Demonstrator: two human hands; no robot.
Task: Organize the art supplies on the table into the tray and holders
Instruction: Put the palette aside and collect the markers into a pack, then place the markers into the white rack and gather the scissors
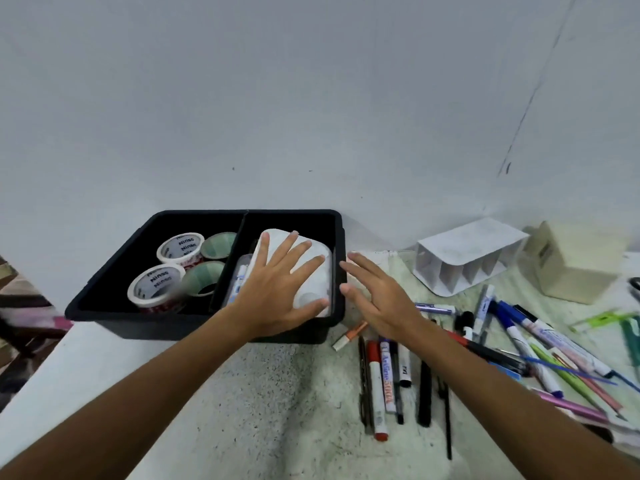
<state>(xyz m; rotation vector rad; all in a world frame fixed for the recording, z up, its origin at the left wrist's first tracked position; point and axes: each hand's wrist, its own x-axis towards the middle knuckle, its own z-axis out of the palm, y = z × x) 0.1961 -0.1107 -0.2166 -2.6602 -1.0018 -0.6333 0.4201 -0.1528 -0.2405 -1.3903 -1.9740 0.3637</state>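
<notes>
Grip's loose: my left hand (277, 289) lies flat, fingers spread, on the white palette (311, 258) in the black tray (114, 271) mid-frame; right hand (377, 299) open beside it, holding nothing.

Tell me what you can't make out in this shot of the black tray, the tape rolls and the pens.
Head view only:
- White flat rounded case in the black plastic tray: left hand lies spread over it, hiding its top.
- Clear tube with blue print beside the case: mostly hidden by case and hand.
- Pile of pens and markers: labels blurred; right edge cuts some off.
- White slotted holder: contents of its slots can't be seen.
</notes>
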